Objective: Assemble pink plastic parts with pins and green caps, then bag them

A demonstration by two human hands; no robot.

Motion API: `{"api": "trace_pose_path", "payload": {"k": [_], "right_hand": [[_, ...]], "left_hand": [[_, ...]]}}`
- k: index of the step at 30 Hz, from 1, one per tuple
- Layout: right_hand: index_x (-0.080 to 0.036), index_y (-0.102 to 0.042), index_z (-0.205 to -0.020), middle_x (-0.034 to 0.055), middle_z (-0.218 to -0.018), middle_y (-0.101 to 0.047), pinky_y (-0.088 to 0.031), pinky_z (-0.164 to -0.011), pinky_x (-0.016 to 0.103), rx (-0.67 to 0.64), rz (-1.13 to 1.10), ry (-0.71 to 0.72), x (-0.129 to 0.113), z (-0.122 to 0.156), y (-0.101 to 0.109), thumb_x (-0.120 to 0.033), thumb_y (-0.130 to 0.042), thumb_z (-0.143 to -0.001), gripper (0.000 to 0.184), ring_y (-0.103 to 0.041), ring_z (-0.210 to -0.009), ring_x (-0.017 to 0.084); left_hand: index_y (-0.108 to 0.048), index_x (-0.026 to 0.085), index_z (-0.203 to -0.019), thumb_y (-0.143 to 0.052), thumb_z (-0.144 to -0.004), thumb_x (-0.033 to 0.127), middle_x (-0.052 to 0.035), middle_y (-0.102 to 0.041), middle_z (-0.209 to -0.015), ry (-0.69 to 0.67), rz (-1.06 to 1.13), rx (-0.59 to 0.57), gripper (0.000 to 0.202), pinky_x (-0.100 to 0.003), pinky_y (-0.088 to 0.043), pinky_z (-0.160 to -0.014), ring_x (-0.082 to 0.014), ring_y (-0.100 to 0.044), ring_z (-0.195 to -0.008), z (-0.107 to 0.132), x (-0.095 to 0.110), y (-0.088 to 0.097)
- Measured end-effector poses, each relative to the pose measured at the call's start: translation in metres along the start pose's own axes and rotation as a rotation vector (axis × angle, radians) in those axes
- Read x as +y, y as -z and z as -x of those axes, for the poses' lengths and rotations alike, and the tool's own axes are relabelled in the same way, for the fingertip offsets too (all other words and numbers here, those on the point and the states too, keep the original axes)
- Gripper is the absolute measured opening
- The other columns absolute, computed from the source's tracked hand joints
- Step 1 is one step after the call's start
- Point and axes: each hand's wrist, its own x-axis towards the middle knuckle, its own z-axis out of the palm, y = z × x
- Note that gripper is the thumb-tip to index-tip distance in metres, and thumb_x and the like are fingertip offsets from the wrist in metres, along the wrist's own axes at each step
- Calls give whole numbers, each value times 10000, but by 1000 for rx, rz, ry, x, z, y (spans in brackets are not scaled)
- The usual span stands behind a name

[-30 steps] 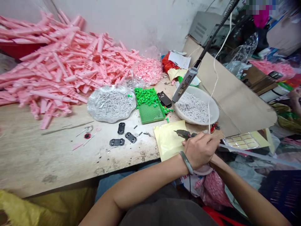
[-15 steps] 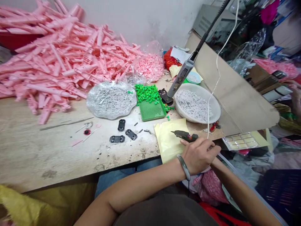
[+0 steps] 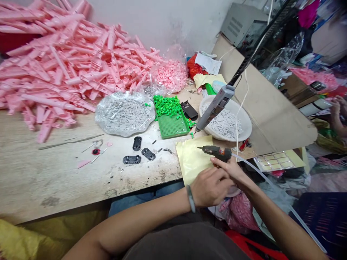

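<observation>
The right hand (image 3: 233, 174) grips a glue gun (image 3: 217, 153) from below, its nozzle pointing left above a yellow sheet (image 3: 193, 160) at the edge of the bench (image 3: 54, 173), and a long clear glue stick (image 3: 271, 184) trails from its back toward the lower right. The left hand (image 3: 210, 187), with a bangle (image 3: 191, 198) on its wrist, sits close against the right, the two hands together. Beyond them lie a white bowl (image 3: 225, 121) of small white parts, a green tray (image 3: 170, 124) heaped with green pieces, and a mound of pink plastic parts (image 3: 67, 68).
</observation>
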Motion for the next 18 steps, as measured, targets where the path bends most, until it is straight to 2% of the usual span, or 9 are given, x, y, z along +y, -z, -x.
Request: {"api": "trace_pose_path", "payload": {"k": [2,3,5,7,9,11,15,18], "right_hand": [[-174,-589,-655,23,-606,-564,-487,-560,313,-79,-32,-62,6,-10,13,-583,-674,-729,424,-531,-562,162],[-171,-581,-633,17,-599,-563,-478,-573,299,-93,-26,-97,7,-12,15,-583,-676,-722,432,-523,-565,152],[-162,-605,-651,25,-621,-587,-474,-600,286,-71,16,-148,6,-13,16,-580,-679,-717,430,-535,-597,155],[-147,-656,-757,42,-684,-627,-481,-613,284,-77,29,-169,4,-11,14,-571,-680,-720,427,-553,-622,162],[-137,-683,-911,58,-783,-663,-497,-621,287,-120,-3,-162,2,-11,12,-554,-681,-722,458,-576,-655,170],[-141,-684,-1032,68,-872,-686,-513,-636,300,-184,4,-144,3,-12,11,-535,-680,-724,500,-600,-694,184],[-178,-710,-1081,83,-1004,-712,-517,-782,370,-177,234,-94,7,-14,11,-537,-651,-745,496,-647,-878,256],[-212,-712,-1113,91,-1077,-711,-484,-881,401,-161,423,-80,6,-13,11,-557,-610,-783,488,-630,-1032,300]], "left_hand": [[-641,160,-996,-475,-933,295,-86,-607,-938,110,-78,-78,223,-381,-510,-810,-208,-571,-875,23,-14,4],[-632,150,-1014,-511,-917,323,-103,-605,-987,177,-129,-113,232,-409,-505,-829,-232,-568,-919,33,-21,5],[-606,128,-1097,-581,-877,391,-155,-573,-1153,299,-236,-156,344,-498,-453,-953,-303,-529,-1095,49,-33,5],[-571,116,-1181,-607,-856,441,-184,-513,-1293,366,-319,-184,461,-562,-319,-1094,-349,-431,-1260,58,-41,2],[-542,120,-1238,-585,-871,454,-183,-479,-1360,374,-370,-222,498,-566,-202,-1162,-344,-369,-1336,62,-47,-2],[-523,134,-1271,-557,-888,457,-175,-469,-1385,358,-396,-257,502,-556,-152,-1182,-327,-356,-1358,63,-49,-6],[-510,155,-1294,-532,-897,471,-167,-465,-1402,348,-417,-276,508,-552,-115,-1191,-321,-345,-1374,65,-51,-8],[-506,159,-1299,-537,-895,470,-167,-465,-1404,351,-420,-273,511,-551,-116,-1192,-320,-347,-1376,66,-51,-8]]}}
